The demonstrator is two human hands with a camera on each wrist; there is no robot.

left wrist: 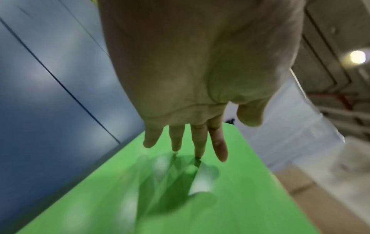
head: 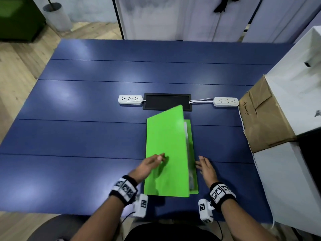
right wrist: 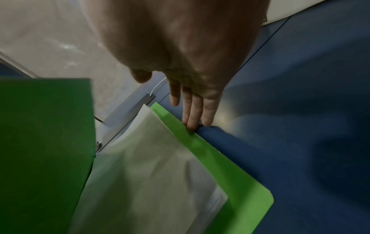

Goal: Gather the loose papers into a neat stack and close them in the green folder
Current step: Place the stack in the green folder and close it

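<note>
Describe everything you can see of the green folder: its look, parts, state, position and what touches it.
The folder is bright green, thin and smooth, like plastic, with rounded corners. It lies on the blue table, half shut: the front cover is tilted above the back cover. White papers lie inside. The left hand presses straight fingers on the front cover; the right hand touches the back cover's right edge.

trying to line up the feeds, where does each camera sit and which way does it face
Head: worn on the head, looks forward and down at the blue table; both forearms, left hand and right hand show.
Left wrist: looks along the left hand's straight fingers onto the folder cover.
Right wrist: looks along the right hand's fingers at the folder's edge beside the papers.
All three share the green folder.
</note>
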